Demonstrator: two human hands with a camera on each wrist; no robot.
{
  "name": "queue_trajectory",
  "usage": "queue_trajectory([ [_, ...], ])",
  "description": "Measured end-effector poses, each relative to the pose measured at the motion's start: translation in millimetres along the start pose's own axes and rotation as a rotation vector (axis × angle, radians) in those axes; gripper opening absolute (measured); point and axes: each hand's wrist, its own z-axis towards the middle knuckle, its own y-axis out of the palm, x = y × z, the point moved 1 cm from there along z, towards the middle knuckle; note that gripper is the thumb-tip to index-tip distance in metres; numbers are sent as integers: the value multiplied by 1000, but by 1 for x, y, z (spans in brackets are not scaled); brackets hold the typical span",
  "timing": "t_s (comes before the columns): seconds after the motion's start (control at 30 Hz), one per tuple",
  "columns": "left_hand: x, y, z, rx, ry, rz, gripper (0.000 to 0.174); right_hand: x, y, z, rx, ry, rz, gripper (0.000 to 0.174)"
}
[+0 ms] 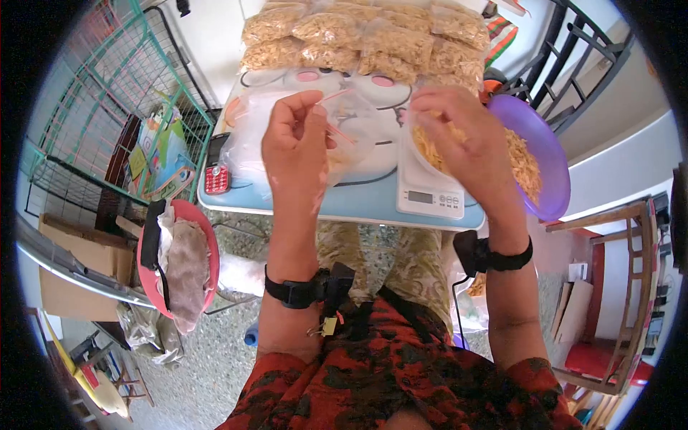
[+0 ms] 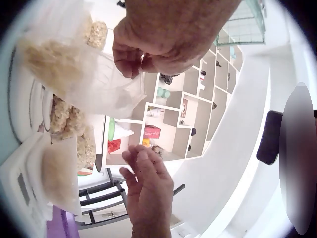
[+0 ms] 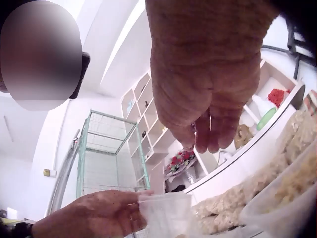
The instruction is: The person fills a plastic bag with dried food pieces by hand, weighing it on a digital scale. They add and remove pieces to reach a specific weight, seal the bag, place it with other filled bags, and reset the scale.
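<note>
My left hand pinches the rim of a clear plastic bag between thumb and fingers, and pale yellow-brown dried pieces sit low in it. In the head view the bag shows pink lines along its mouth. My right hand hovers over a white bowl, its fingers loosely bent with nothing between them, as the left wrist view also shows. Similar dried pieces fill the bowl, which stands on a white digital kitchen scale at the table's front edge.
Filled bags are stacked along the table's back. A purple basin of dried pieces sits right of the scale. Flat empty bags and a red calculator lie on the left. A pink stool holding cloths and a green wire cage stand farther left.
</note>
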Motion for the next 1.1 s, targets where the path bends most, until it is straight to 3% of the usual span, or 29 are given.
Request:
queue_trajectory([
  [0.13,5,5,0,18,97,-89,21,32,-38,-16,64,375,58,15],
  [0.3,2,17,-2,2,103,-122,23,65,-64,-40,-8,534,-46,23],
  [0.5,-15,25,-6,-122,-75,8,24,80,-48,-55,-138,486,-117,32],
  [0.7,-13,23,-6,-120,-68,62,26,91,-24,-53,-161,329,-221,36],
  [0.8,-15,21,-5,-121,-67,40,26,81,-17,-38,-287,424,-214,39],
  [0.9,-17,21,-4,-119,-71,23,26,95,3,-38,-222,343,-304,38],
  [1.1,-16,20,-3,-123,-66,28,25,94,23,-28,-323,475,-405,39],
])
